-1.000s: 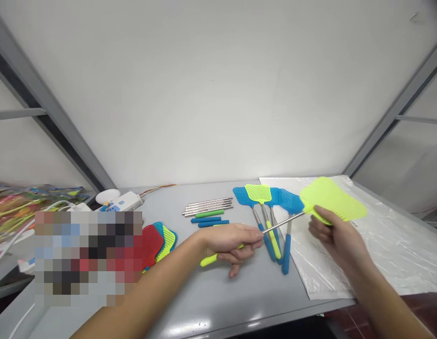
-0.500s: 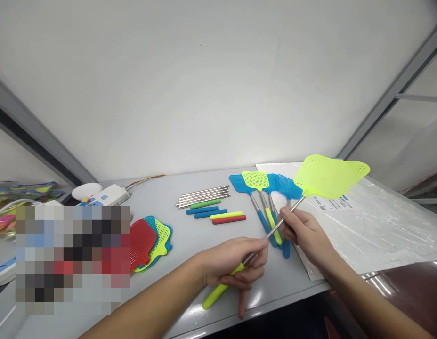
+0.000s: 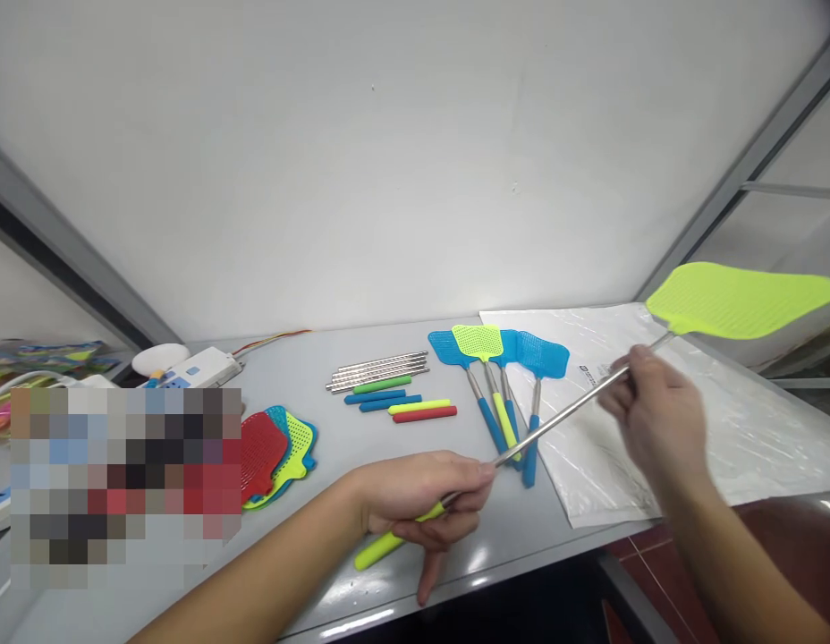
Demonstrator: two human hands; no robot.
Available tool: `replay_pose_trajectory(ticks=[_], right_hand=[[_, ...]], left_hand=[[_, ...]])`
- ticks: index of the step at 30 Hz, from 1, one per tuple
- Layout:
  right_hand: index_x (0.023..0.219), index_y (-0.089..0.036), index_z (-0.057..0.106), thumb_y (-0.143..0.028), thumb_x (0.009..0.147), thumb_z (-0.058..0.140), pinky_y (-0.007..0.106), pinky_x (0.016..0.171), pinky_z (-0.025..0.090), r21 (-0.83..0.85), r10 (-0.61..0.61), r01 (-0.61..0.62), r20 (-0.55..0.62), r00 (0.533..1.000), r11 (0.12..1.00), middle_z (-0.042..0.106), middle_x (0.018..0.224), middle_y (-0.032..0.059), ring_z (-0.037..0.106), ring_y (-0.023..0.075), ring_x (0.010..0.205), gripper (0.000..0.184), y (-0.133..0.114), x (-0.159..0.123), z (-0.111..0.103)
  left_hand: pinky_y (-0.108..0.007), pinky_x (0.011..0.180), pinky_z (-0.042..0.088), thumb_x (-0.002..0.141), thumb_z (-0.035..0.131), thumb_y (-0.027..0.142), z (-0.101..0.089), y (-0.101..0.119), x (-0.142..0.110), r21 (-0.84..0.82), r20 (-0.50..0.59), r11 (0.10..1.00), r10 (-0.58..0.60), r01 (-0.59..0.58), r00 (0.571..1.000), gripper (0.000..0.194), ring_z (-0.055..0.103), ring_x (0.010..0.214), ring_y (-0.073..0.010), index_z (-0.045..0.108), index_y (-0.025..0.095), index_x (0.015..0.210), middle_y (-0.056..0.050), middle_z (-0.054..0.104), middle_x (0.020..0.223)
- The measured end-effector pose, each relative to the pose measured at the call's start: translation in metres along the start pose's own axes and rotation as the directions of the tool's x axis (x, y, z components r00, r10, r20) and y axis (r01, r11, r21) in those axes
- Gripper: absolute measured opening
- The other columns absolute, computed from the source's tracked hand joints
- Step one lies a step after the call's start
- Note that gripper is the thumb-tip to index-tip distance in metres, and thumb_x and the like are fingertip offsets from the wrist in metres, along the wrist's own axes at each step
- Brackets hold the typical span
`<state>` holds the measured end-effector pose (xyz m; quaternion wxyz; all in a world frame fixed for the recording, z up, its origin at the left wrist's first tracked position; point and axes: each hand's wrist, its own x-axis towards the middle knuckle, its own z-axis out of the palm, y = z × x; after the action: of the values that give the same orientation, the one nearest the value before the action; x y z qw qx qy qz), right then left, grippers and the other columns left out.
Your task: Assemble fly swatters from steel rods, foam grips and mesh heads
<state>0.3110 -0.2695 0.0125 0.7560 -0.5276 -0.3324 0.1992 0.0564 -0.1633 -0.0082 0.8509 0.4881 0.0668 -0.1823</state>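
My left hand [image 3: 421, 496] is closed around the yellow-green grip of a fly swatter [image 3: 741, 300], near the table's front edge. Its telescopic metal rod [image 3: 555, 416] runs up to the right, stretched out long. My right hand [image 3: 653, 411] pinches the rod close to the yellow-green mesh head, which hangs in the air at the far right. Below the rod lie three finished swatters [image 3: 499, 353], two blue and one yellow-green, side by side on the grey table [image 3: 361, 572].
Metal rods [image 3: 378, 368] and loose coloured grips [image 3: 405, 402] lie mid-table. A stack of red, blue and yellow swatter heads [image 3: 277, 447] sits to the left. A clear plastic bag [image 3: 724, 429] covers the right side. A white power strip [image 3: 200, 367] is at back left.
My right hand slid up the rod and away to the right, drawing the rod out longer. The mesh head moved right and higher. My left hand kept its hold on the grip.
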Motion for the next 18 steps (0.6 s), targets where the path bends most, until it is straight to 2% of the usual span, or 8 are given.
replay_pose_trajectory(ticks=[2,5,8,10,12,13,16,18], right_hand=[[0.070,-0.020,0.051,-0.049,0.088,0.061,0.021,0.039,0.019,-0.067,0.141,-0.133,0.131,0.981,0.989,0.031,0.051,-0.0084,0.027,0.0064,0.042,0.036,0.015,-0.018,0.015],[0.080,-0.021,0.053,-0.054,0.088,0.059,0.022,0.040,0.023,-0.206,0.323,-0.260,0.391,0.862,0.943,0.036,0.049,-0.0088,0.032,0.0077,0.041,0.035,0.029,-0.045,0.034],[0.064,-0.019,0.052,-0.057,0.093,0.048,0.024,0.044,0.029,-0.317,0.390,-0.245,0.563,0.729,0.916,0.038,0.045,-0.0057,0.036,0.0084,0.042,0.048,0.027,-0.057,0.038],[0.063,-0.018,0.058,-0.058,0.093,0.047,0.025,0.043,0.027,-0.377,0.421,-0.229,0.580,0.697,0.897,0.037,0.043,-0.0051,0.034,0.0084,0.040,0.051,0.018,-0.054,0.029],[0.070,-0.018,0.065,-0.057,0.091,0.051,0.026,0.040,0.021,-0.401,0.432,-0.231,0.541,0.721,0.887,0.034,0.042,-0.0059,0.028,0.0084,0.038,0.047,0.010,-0.045,0.012],[0.068,-0.018,0.065,-0.055,0.091,0.053,0.027,0.041,0.021,-0.396,0.411,-0.219,0.507,0.758,0.892,0.034,0.042,-0.0056,0.028,0.0087,0.038,0.045,0.006,-0.040,0.001],[0.045,-0.021,0.048,-0.047,0.090,0.058,0.029,0.049,0.029,-0.327,0.271,-0.150,0.363,0.891,0.933,0.032,0.042,-0.0033,0.033,0.0103,0.044,0.053,-0.003,-0.024,-0.028],[0.042,-0.022,0.038,-0.044,0.089,0.061,0.030,0.053,0.030,-0.251,0.202,-0.132,0.278,0.939,0.959,0.029,0.041,-0.0035,0.033,0.0109,0.045,0.056,-0.008,-0.018,-0.039]], left_hand=[[-0.024,0.031,0.045,0.102,0.030,0.045,-0.005,-0.001,-0.003,0.001,-0.020,1.000,-0.004,0.004,1.000,0.039,0.026,0.026,-0.0061,0.041,0.020,0.072,0.008,0.042,0.044],[-0.024,0.030,0.044,0.102,0.030,0.044,-0.008,-0.002,-0.003,0.001,-0.023,1.000,0.003,-0.003,1.000,0.039,0.026,0.025,-0.0061,0.042,0.020,0.074,0.008,0.045,0.045],[-0.021,0.028,0.039,0.101,0.034,0.044,-0.004,-0.001,-0.001,0.017,-0.001,1.000,-0.002,0.002,1.000,0.036,0.026,0.026,-0.0066,0.042,0.020,0.075,0.008,0.044,0.045],[-0.017,0.027,0.032,0.100,0.037,0.044,0.000,0.001,0.000,0.035,-0.015,0.999,0.003,-0.003,1.000,0.037,0.025,0.028,-0.0067,0.040,0.020,0.072,0.008,0.040,0.043],[-0.016,0.028,0.028,0.099,0.039,0.045,0.003,0.003,-0.001,0.040,-0.022,0.999,0.003,-0.002,1.000,0.038,0.025,0.030,-0.0070,0.037,0.021,0.069,0.008,0.035,0.042],[-0.016,0.028,0.028,0.098,0.040,0.046,0.004,0.003,-0.002,0.040,-0.017,0.999,0.002,-0.002,1.000,0.039,0.025,0.031,-0.0072,0.036,0.021,0.068,0.008,0.033,0.042],[-0.018,0.028,0.033,0.098,0.040,0.049,0.006,0.006,-0.005,0.070,0.006,0.998,-0.011,0.010,1.000,0.041,0.026,0.032,-0.0081,0.034,0.022,0.067,0.008,0.032,0.042],[-0.020,0.028,0.036,0.098,0.039,0.049,0.006,0.008,-0.008,0.113,-0.005,0.993,-0.019,0.020,1.000,0.042,0.027,0.032,-0.0084,0.034,0.022,0.067,0.008,0.032,0.043]])
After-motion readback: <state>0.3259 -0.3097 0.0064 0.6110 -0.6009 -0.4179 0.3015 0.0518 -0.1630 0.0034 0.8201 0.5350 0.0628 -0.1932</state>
